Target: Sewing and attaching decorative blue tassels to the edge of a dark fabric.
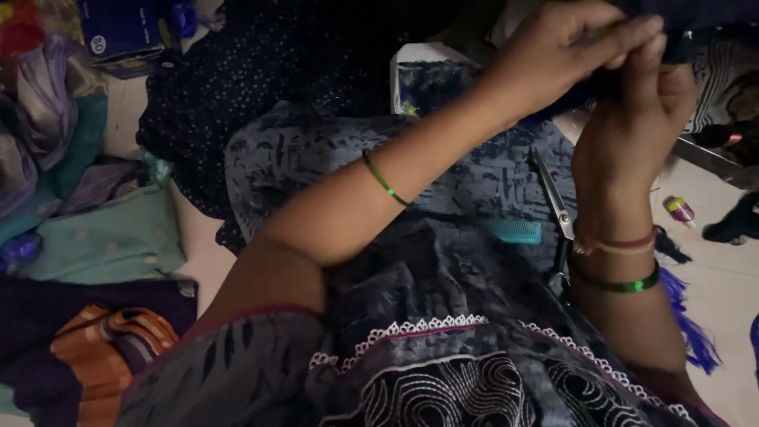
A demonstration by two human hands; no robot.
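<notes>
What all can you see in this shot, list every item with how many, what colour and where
dark cloth: one, navy, top right, pinched by both hands
scissors: one pair, silver, on the lap by the right wrist
comb: one, teal, on the lap
dotted fabric: one, dark, top centre
folded fabrics: several, teal, purple, orange, at left
small bottle: one, pinkish, floor at right
box: one, blue, top left
left hand: one, green bangle
right hand: one, green and pink bangles

Matt dark cloth (474, 182); shiny metal scissors (556, 202); teal plastic comb (514, 231).
</notes>
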